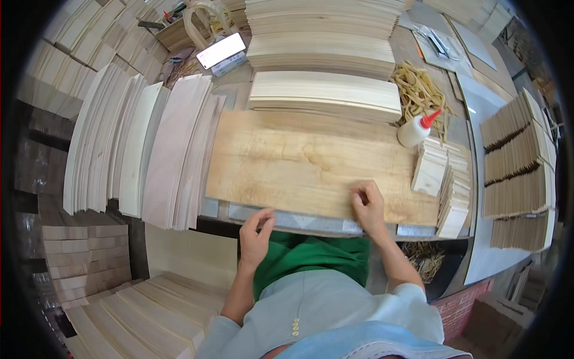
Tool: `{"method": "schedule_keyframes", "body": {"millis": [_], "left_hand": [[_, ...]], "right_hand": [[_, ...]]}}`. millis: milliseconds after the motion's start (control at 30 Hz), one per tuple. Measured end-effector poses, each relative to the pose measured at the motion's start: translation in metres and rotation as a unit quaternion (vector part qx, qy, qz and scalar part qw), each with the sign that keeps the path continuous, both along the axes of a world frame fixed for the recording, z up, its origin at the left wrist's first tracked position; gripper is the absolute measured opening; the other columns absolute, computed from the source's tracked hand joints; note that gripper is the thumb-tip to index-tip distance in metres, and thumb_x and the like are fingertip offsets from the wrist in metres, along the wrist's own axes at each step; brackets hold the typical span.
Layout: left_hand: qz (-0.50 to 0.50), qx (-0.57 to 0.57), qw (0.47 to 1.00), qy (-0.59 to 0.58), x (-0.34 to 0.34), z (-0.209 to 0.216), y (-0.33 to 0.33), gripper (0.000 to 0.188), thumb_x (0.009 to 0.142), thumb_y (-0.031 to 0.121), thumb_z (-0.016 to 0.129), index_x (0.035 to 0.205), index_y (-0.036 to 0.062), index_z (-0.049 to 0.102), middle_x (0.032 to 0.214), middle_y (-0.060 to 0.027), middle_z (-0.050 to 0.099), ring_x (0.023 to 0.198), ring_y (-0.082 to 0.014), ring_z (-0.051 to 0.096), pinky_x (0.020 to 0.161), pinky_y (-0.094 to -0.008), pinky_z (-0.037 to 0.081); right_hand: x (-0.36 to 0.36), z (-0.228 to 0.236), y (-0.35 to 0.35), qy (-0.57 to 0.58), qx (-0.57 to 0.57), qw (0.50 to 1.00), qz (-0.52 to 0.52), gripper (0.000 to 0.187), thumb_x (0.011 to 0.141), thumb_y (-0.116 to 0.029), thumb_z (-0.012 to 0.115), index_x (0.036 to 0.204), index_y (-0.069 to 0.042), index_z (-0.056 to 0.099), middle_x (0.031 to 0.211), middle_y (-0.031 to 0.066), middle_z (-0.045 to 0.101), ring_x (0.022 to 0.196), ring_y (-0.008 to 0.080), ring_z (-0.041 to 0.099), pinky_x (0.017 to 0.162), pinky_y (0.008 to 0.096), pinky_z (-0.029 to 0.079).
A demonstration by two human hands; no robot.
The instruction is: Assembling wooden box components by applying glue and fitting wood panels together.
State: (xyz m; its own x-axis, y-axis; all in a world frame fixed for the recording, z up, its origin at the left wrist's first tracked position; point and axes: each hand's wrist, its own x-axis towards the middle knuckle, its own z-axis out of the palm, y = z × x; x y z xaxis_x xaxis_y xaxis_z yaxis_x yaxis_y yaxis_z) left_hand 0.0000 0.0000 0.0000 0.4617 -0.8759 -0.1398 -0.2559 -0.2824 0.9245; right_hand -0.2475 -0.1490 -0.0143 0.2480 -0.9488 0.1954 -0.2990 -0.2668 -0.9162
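Mask (376, 342). Board (275, 161): probably stiff, light; hold by edges. Left hand (256, 240): grip released. Right hand (368, 206): grip indiscernible.

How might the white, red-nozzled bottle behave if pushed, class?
The white bottle could tip, since it looks taller than wide. Once over, its rounded body would probably roll, though the wood pieces close by might stop it.

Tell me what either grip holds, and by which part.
Nothing visible is held: the left grip and right grip are loosely curled, the right over the rectangular light-brown wooden board.
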Motion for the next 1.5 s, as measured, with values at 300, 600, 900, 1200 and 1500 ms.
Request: {"method": "schedule_keyframes", "body": {"millis": [300,600,900,1200,1500], "left_hand": [[0.049,-0.109,0.979,-0.163,0.039,-0.008,-0.129,0.019,0.088,0.005,0.061,0.106,0.0005,0.063,0.091,-0.0104,0.064,0.081,-0.0184,0.063,0.070,-0.0279,0.050],[0.105,-0.114,0.983,-0.101,0.041,-0.020,-0.134,0.015,0.088,0.004,0.062,0.103,0.0009,0.065,0.088,-0.0063,0.062,0.076,-0.0149,0.059,0.066,-0.0260,0.048],[0.075,-0.157,0.984,-0.044,0.045,-0.029,-0.130,0.013,0.088,0.005,0.062,0.101,0.0013,0.064,0.088,-0.0058,0.061,0.075,-0.0132,0.057,0.065,-0.0254,0.047],[0.062,-0.149,0.984,-0.073,0.045,-0.024,-0.128,0.012,0.089,0.005,0.061,0.100,0.0018,0.063,0.086,-0.0072,0.061,0.074,-0.0159,0.058,0.064,-0.0260,0.047],[0.062,-0.140,0.984,-0.089,0.040,-0.018,-0.134,0.012,0.088,0.005,0.061,0.099,0.0010,0.064,0.086,-0.0091,0.062,0.076,-0.0188,0.060,0.065,-0.0288,0.048]], "right_hand": [[-0.006,0.000,-0.018,0.027,-0.031,0.999,-0.022,0.018,0.074,0.011,0.060,0.085,-0.003,0.059,0.079,0.0073,0.049,0.061,0.0153,0.047,0.051,0.0251,0.038],[0.002,0.000,-0.025,0.053,-0.013,0.998,-0.045,0.019,0.077,0.010,0.062,0.090,-0.004,0.062,0.087,0.0079,0.052,0.065,0.0107,0.051,0.050,0.0210,0.039],[0.010,0.003,-0.022,0.086,-0.018,0.992,-0.091,0.017,0.073,0.010,0.054,0.080,-0.005,0.053,0.081,0.0054,0.045,0.066,0.0142,0.044,0.056,0.0245,0.037],[0.010,0.000,-0.022,0.096,-0.058,0.990,-0.086,0.017,0.072,0.010,0.056,0.081,-0.004,0.054,0.079,0.0072,0.046,0.060,0.0147,0.046,0.050,0.0259,0.038],[0.009,0.002,-0.021,0.057,-0.022,0.994,-0.087,0.017,0.076,0.009,0.056,0.085,-0.005,0.058,0.080,0.0045,0.047,0.063,0.0111,0.045,0.052,0.0225,0.037]]}}
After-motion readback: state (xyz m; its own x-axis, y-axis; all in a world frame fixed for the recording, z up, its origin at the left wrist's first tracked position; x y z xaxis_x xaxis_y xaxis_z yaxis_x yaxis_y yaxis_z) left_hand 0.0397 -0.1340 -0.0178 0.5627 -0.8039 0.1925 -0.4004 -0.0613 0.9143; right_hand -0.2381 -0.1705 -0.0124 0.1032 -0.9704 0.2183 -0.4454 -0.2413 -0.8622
